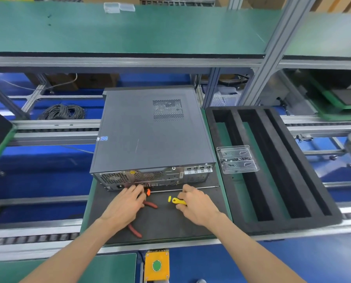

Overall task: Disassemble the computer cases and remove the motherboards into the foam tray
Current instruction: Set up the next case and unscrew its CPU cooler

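One computer case (150, 135), lid on, lying just beyond my two hands

My left hand (127, 203) is curling over one red-handled pliers (150, 204); my right hand (195, 203) is pinching one yellow-handled screwdriver (175, 200); one foam tray (289, 170) is sitting to its right

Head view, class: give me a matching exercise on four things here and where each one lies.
Things:
1. Case
2. Foam tray
3. Pliers
4. Button box

Places:
A. Under the left hand
B. Nearest the camera, below the mat
C. Middle of the mat
D. Right of the case

Pairs: 1-C, 2-D, 3-A, 4-B
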Action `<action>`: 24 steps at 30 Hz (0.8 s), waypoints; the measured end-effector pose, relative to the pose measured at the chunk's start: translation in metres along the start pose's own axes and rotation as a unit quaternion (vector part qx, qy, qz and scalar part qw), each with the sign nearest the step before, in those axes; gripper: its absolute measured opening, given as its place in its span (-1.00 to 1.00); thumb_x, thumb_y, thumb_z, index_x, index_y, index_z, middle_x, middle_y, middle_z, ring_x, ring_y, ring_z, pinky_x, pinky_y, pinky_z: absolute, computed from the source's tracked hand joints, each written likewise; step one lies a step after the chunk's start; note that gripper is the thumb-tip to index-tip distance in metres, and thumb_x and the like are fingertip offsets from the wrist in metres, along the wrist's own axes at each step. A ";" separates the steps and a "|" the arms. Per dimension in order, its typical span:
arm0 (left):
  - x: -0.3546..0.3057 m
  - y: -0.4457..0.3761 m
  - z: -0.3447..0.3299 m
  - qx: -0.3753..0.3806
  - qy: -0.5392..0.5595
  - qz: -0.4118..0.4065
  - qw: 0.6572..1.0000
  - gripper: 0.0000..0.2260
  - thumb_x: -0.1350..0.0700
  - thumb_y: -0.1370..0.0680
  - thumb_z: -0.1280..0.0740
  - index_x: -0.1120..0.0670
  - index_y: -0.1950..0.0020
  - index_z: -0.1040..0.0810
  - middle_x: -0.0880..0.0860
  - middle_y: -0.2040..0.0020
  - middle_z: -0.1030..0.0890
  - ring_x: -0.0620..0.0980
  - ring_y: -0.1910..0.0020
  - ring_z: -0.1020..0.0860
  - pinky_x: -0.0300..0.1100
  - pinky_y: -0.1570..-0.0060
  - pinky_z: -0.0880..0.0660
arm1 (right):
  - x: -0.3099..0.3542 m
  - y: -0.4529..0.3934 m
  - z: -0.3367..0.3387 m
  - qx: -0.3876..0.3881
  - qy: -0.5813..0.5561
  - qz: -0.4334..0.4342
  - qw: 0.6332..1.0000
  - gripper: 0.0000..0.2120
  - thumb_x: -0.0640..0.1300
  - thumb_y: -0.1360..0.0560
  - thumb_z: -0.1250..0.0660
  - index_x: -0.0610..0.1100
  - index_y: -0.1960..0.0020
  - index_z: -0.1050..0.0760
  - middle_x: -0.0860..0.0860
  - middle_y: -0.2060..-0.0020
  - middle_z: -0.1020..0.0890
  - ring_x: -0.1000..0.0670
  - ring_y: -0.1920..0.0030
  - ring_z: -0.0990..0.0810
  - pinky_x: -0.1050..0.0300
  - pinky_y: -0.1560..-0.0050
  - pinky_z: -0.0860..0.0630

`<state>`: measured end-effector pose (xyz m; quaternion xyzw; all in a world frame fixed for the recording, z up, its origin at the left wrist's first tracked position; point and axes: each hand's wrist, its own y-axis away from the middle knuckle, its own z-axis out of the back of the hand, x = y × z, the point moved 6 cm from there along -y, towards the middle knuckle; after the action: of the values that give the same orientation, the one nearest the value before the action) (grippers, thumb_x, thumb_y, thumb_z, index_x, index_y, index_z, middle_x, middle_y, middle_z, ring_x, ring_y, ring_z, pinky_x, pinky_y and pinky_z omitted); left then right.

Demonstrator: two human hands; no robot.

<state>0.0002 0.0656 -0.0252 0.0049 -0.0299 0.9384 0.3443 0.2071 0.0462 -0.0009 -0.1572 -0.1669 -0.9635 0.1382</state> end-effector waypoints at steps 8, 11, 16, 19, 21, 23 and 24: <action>0.003 0.001 0.010 0.053 0.105 0.088 0.989 -0.74 0.12 -0.52 -0.43 0.02 -0.20 -0.56 -0.03 -0.13 -0.49 -0.03 -0.03 -0.54 -0.12 -0.07 -0.56 | -0.001 0.005 0.015 -0.062 -0.073 -0.001 0.995 -0.80 0.02 -0.62 -0.26 -0.11 -0.04 -0.53 0.07 0.05 -0.38 -0.01 0.13 -0.44 0.11 0.17 -0.37; -0.016 -0.013 0.022 0.065 0.280 0.158 0.945 -0.87 0.10 -0.58 -0.37 -0.07 -0.10 -0.58 -0.12 -0.01 -0.58 -0.18 0.08 -0.57 -0.15 -0.03 -0.54 | 0.004 0.006 0.023 -0.086 -0.108 0.016 0.990 -0.82 0.00 -0.60 -0.31 -0.05 0.12 -0.43 0.08 0.12 -0.39 0.01 0.14 -0.41 0.11 0.14 -0.34; -0.059 -0.021 0.016 0.132 0.536 0.247 0.796 -0.74 0.28 -0.57 -0.28 0.01 -0.15 -0.65 -0.03 0.01 -0.71 -0.14 0.03 -0.65 -0.15 -0.13 -0.56 | 0.011 0.006 0.045 -0.184 -0.200 0.044 0.961 -0.93 -0.08 -0.57 -0.35 -0.03 -0.02 -0.48 0.15 0.18 -0.45 0.15 0.15 -0.38 0.23 0.11 -0.32; -0.090 -0.016 0.009 0.168 0.690 0.280 0.646 -0.66 0.17 -0.52 -0.26 0.04 -0.27 -0.60 0.02 -0.16 -0.69 0.00 -0.18 -0.62 -0.09 -0.26 -0.50 | 0.009 0.017 0.057 -0.247 -0.303 0.027 0.920 -0.64 -0.14 -0.59 -0.33 0.07 -0.34 -0.39 0.23 0.24 -0.46 0.20 0.20 -0.46 0.38 0.17 -0.34; -0.100 -0.012 0.007 0.163 0.752 0.290 0.569 -0.72 0.11 -0.61 -0.26 0.12 -0.29 -0.59 0.10 -0.17 -0.68 0.07 -0.15 -0.63 -0.06 -0.23 -0.50 | 0.010 0.026 0.068 -0.284 -0.347 0.035 0.893 -0.59 -0.19 -0.59 -0.31 0.10 -0.37 -0.33 0.15 0.25 -0.49 0.10 0.24 -0.50 0.32 0.21 -0.41; -0.097 -0.009 0.008 0.113 0.786 0.316 0.519 -0.77 0.17 -0.67 -0.23 0.22 -0.20 -0.62 0.17 -0.05 -0.69 0.06 0.02 -0.65 -0.11 -0.07 -0.53 | 0.006 0.035 0.077 -0.316 -0.395 0.030 0.862 -0.63 -0.23 -0.60 -0.30 0.09 -0.32 -0.35 0.07 0.22 -0.54 0.03 0.24 -0.57 0.20 0.20 -0.50; -0.092 -0.008 0.010 0.073 0.788 0.337 0.509 -0.81 0.21 -0.66 -0.25 0.25 -0.12 -0.64 0.18 0.05 -0.67 0.02 0.12 -0.63 -0.16 0.02 -0.53 | 0.003 0.041 0.079 -0.329 -0.418 0.017 0.847 -0.67 -0.22 -0.60 -0.32 0.10 -0.26 -0.37 0.07 0.21 -0.56 0.02 0.23 -0.60 0.21 0.20 -0.53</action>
<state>0.0757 0.0112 -0.0176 -0.7223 0.3228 0.6002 -0.1178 0.2379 0.0369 0.0828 -0.5840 0.1208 -0.8026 0.0115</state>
